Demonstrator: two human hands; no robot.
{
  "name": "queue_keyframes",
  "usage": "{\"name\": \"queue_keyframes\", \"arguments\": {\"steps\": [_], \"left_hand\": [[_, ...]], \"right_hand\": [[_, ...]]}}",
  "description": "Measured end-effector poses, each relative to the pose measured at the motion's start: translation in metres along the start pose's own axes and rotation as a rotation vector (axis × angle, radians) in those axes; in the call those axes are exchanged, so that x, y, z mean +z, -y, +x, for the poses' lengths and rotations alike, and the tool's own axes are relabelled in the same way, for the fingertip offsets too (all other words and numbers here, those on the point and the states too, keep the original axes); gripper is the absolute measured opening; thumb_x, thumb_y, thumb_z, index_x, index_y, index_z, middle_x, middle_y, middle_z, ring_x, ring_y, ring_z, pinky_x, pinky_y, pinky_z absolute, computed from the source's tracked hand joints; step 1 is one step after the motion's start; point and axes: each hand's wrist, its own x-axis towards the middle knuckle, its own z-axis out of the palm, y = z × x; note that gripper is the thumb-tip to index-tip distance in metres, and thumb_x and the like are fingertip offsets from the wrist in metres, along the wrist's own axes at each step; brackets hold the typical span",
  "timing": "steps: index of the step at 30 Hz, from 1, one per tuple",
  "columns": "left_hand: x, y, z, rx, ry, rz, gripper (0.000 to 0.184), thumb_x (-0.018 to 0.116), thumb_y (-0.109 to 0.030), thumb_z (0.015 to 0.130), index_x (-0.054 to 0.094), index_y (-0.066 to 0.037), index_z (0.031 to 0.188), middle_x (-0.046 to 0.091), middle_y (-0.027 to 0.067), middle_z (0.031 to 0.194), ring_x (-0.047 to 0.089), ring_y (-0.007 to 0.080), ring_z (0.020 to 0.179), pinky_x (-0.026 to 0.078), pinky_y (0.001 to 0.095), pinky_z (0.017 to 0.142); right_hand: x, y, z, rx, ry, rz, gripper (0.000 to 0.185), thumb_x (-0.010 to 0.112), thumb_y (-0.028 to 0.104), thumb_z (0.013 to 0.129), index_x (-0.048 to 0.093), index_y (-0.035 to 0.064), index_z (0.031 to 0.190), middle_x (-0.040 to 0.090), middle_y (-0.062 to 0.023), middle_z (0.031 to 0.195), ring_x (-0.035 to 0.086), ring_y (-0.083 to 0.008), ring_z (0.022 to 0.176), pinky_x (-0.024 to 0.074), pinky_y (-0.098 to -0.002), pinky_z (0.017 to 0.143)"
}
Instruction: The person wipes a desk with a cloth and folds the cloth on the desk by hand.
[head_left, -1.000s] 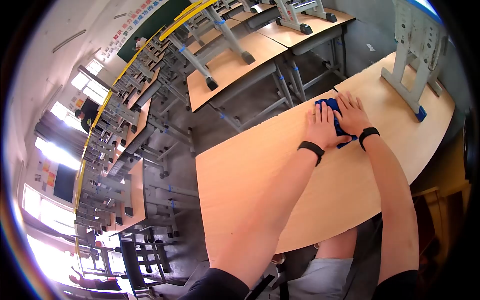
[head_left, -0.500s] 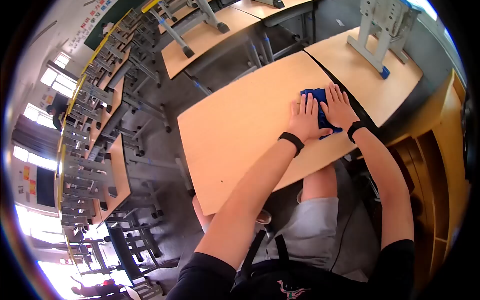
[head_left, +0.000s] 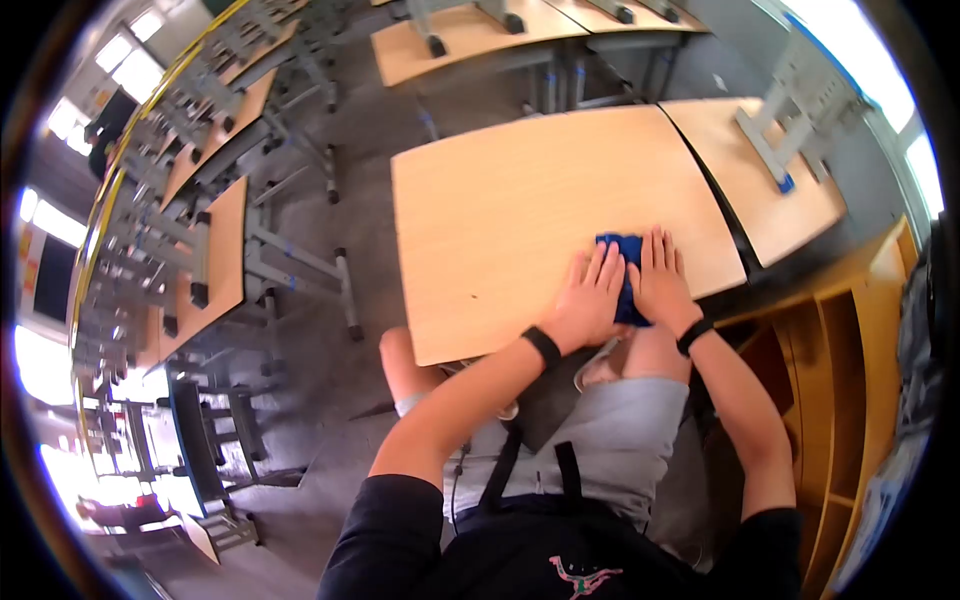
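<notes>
A folded dark blue cloth (head_left: 628,245) lies on a light wood desktop (head_left: 500,210), close to the edge nearest my body. My left hand (head_left: 588,303) rests flat over the cloth's left part, fingers stretched forward. On its right side my right hand (head_left: 660,285) presses down with fingers extended, partly on the cloth and partly on the wood. Both palms hide much of the cloth; blue shows between the hands and beyond the left fingertips. A small dark speck (head_left: 474,296) marks the desktop to the left.
A second desk (head_left: 755,180) adjoins on the right across a narrow gap, bearing an upturned grey chair (head_left: 800,110). Wooden cubbies (head_left: 840,370) stand at the right. More desks with upturned chairs fill the left, along a grey floor aisle (head_left: 340,200).
Both hands and the blue cloth have come back across the desktop toward my body, nearer its front edge. The camera view has also turned and shifted.
</notes>
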Motion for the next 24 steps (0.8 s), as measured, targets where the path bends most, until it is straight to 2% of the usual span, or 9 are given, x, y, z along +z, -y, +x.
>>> {"name": "queue_keyframes", "arguments": {"steps": [4, 6, 12, 15, 24], "left_hand": [[-0.011, 0.026, -0.063, -0.096, -0.066, 0.023, 0.112, 0.066, -0.068, 0.078, 0.029, 0.005, 0.153, 0.023, 0.0232, 0.162, 0.018, 0.0393, 0.151, 0.015, 0.0604, 0.119], [-0.014, 0.033, -0.091, -0.138, -0.131, 0.034, 0.107, 0.069, -0.065, 0.077, 0.034, 0.005, 0.150, 0.028, 0.0224, 0.160, 0.022, 0.0362, 0.151, 0.018, 0.0595, 0.119], [-0.026, 0.050, -0.163, -0.309, -0.212, 0.064, 0.103, 0.078, -0.053, 0.073, 0.038, 0.004, 0.148, 0.033, 0.0217, 0.158, 0.027, 0.0357, 0.149, 0.021, 0.0546, 0.120], [-0.030, 0.044, -0.171, -0.363, -0.221, 0.092, 0.101, 0.083, -0.043, 0.070, 0.039, 0.006, 0.146, 0.035, 0.0245, 0.156, 0.030, 0.0357, 0.148, 0.024, 0.0494, 0.120], [-0.027, 0.047, -0.163, -0.378, -0.273, 0.041, 0.096, 0.082, -0.033, 0.067, 0.041, 0.006, 0.144, 0.039, 0.0236, 0.153, 0.034, 0.0362, 0.146, 0.023, 0.0502, 0.121]], "right_hand": [[0.006, 0.061, 0.006, -0.100, 0.100, 0.037, 0.069, 0.048, 0.031, 0.100, 0.024, -0.0095, 0.151, 0.025, -0.0301, 0.158, 0.024, -0.0483, 0.146, 0.0204, -0.0563, 0.119], [0.007, 0.083, 0.001, -0.158, 0.018, 0.111, 0.069, 0.049, 0.030, 0.100, 0.024, -0.0095, 0.151, 0.024, -0.0307, 0.158, 0.023, -0.0493, 0.146, 0.0205, -0.0568, 0.119], [0.006, 0.169, -0.003, -0.306, -0.055, 0.125, 0.067, 0.050, 0.030, 0.099, 0.029, -0.0103, 0.149, 0.027, -0.0319, 0.156, 0.024, -0.0492, 0.146, 0.0228, -0.0566, 0.119], [0.008, 0.175, -0.005, -0.312, -0.065, 0.139, 0.068, 0.051, 0.031, 0.099, 0.029, -0.0097, 0.149, 0.028, -0.0310, 0.156, 0.024, -0.0491, 0.146, 0.0222, -0.0563, 0.119], [-0.011, 0.155, -0.026, -0.432, -0.132, 0.361, 0.062, 0.059, 0.027, 0.096, 0.039, 0.0003, 0.149, 0.036, -0.0184, 0.157, 0.030, -0.0388, 0.146, 0.0258, -0.0523, 0.119]]}}
